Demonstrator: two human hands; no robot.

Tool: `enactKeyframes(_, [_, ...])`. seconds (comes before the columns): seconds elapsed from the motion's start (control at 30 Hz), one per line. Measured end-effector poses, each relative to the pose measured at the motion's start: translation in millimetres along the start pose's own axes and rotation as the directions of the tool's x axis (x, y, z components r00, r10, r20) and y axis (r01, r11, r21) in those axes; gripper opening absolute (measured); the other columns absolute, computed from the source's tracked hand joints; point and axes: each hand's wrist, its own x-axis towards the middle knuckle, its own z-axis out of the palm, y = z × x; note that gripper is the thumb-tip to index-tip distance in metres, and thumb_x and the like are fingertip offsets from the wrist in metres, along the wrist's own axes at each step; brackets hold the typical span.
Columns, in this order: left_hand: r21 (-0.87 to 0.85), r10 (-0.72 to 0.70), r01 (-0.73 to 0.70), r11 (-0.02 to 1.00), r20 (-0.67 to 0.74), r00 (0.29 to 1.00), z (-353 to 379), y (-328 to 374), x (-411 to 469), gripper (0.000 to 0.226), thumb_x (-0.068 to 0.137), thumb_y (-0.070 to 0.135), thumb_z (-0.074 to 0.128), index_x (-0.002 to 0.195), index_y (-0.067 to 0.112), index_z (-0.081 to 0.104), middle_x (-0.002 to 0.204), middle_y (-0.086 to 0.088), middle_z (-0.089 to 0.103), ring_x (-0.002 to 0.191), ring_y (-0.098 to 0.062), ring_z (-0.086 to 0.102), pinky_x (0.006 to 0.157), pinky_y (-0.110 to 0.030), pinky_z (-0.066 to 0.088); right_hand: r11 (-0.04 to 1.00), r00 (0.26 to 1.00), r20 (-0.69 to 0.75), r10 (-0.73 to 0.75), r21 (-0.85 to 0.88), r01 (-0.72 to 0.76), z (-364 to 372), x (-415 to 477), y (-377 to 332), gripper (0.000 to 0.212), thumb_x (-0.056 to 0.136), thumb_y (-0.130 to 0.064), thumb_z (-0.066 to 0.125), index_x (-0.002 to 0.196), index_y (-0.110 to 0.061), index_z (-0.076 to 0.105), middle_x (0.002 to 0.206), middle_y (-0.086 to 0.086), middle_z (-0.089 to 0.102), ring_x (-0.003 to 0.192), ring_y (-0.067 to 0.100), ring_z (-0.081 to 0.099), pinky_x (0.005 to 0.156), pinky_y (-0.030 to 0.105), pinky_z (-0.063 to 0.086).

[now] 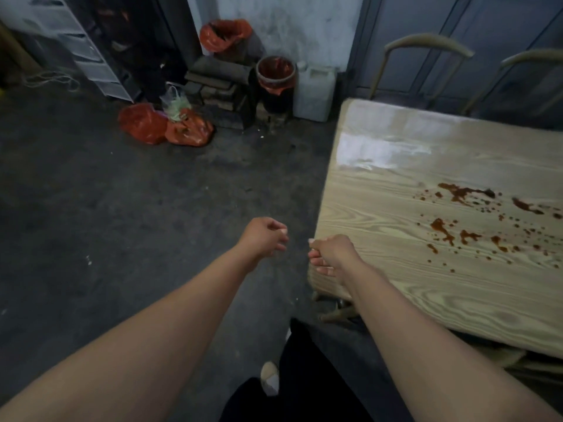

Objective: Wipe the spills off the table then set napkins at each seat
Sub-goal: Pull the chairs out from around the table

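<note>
- at the near corner of the wooden table, seen from the head view: right hand curled loosely over the table's edge, fingers bent in but gripping nothing that shows; left hand out over the bare floor just beside it, fingers half curled, likewise empty.
- further right on the tabletop, well apart from both hands: reddish-brown sauce spills, a few thick streaks with many small flecks scattered around, running out of the picture's right edge.
- no cloth, no napkins anywhere in sight, so judged to be at the very start: first fetch something to wipe with.
- to wipe well: start outside the flecks and draw inward toward the thick streaks, folding the cloth to a clean face rather than smearing across the pale grain; check the glossy patch near the far corner, possibly wet, cannot tell.
- around: two chairs with curved backs at the far side, marking seats for napkins later; part of another chair or stool tucked under the near edge, close to the legs, easy to knock.
- on the floor by the wall: red plastic bags, a bin lined in red, a white jerrycan, stacked bricks; all clear of the table.
</note>
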Motion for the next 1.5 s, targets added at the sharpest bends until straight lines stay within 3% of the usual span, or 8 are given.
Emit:
enactKeyframes(0.3, [0.060,-0.014,0.011,0.998,0.049,0.999,-63.3,70.1,126.4,0.008,0.098,0.010,0.048,0.104,0.010,0.054,0.076,-0.001,0.061,0.061,-0.012,0.056,0.053,-0.021,0.037,0.995,0.997,-0.070,0.009,0.102,-0.002,37.8,92.3,-110.9,0.025,0.094,-0.018,0.058,0.071,-0.015,0.051,0.062,0.003,0.052,0.047,0.011,0.042,0.048,0.021,0.037])
enactKeyframes(0.77, [0.122,-0.050,0.042,0.992,0.064,0.997,-137.5,180.0,290.9,0.008,0.097,0.009,0.049,0.093,0.013,0.054,0.077,-0.003,0.062,0.061,-0.014,0.056,0.056,-0.022,0.037,0.993,0.996,-0.079,0.034,0.112,-0.025,58.7,200.4,-278.2,0.024,0.095,-0.020,0.058,0.072,-0.017,0.051,0.063,0.002,0.054,0.049,0.009,0.043,0.049,0.023,0.040])
enactKeyframes(0.9, [0.110,-0.038,0.028,0.994,0.099,0.994,-149.6,209.0,349.5,0.018,0.097,0.008,0.049,0.081,0.016,0.052,0.075,-0.004,0.061,0.056,-0.013,0.055,0.055,-0.021,0.036,0.986,0.994,-0.100,0.049,0.166,-0.032,58.7,236.7,-320.1,0.023,0.095,-0.019,0.057,0.074,-0.017,0.049,0.063,0.001,0.053,0.049,0.010,0.043,0.051,0.022,0.040])
enactKeyframes(1.03, [0.160,-0.031,0.010,0.987,0.130,0.991,-163.5,246.0,406.0,0.019,0.097,0.010,0.049,0.081,0.018,0.053,0.073,-0.001,0.062,0.043,-0.003,0.056,0.053,-0.020,0.038,0.974,0.988,-0.124,0.092,0.218,-0.064,58.1,269.0,-363.8,0.022,0.096,-0.020,0.056,0.075,-0.018,0.048,0.064,0.001,0.053,0.051,0.010,0.043,0.052,0.022,0.040])
enactKeyframes(1.1, [0.186,-0.029,-0.001,0.982,0.159,0.987,-169.8,266.8,431.9,0.019,0.097,0.010,0.049,0.081,0.018,0.053,0.074,-0.001,0.062,0.046,-0.004,0.056,0.051,-0.019,0.038,0.964,0.983,-0.137,0.119,0.252,-0.081,56.5,283.4,-386.7,0.022,0.096,-0.019,0.056,0.075,-0.017,0.048,0.065,0.001,0.052,0.051,0.010,0.043,0.052,0.023,0.040])
enactKeyframes(1.27, [0.223,-0.024,-0.025,0.974,0.216,0.976,-169.8,318.9,500.5,0.017,0.097,0.008,0.049,0.083,0.016,0.054,0.074,-0.003,0.063,0.054,-0.012,0.056,0.053,-0.022,0.037,0.933,0.970,-0.186,0.157,0.349,-0.084,44.8,322.1,-443.5,0.023,0.095,-0.020,0.057,0.074,-0.017,0.049,0.064,0.000,0.053,0.052,0.009,0.044,0.054,0.022,0.043])
enactKeyframes(1.5, [0.268,-0.035,-0.049,0.962,0.299,0.954,-135.2,381.1,575.9,0.017,0.097,0.006,0.049,0.083,0.013,0.054,0.072,-0.004,0.061,0.034,0.000,0.055,0.040,-0.014,0.039,0.895,0.958,-0.216,0.189,0.438,-0.078,2.1,372.0,-497.3,0.027,0.097,-0.015,0.055,0.070,-0.013,0.049,0.063,0.004,0.049,0.050,0.011,0.040,0.050,0.022,0.034])
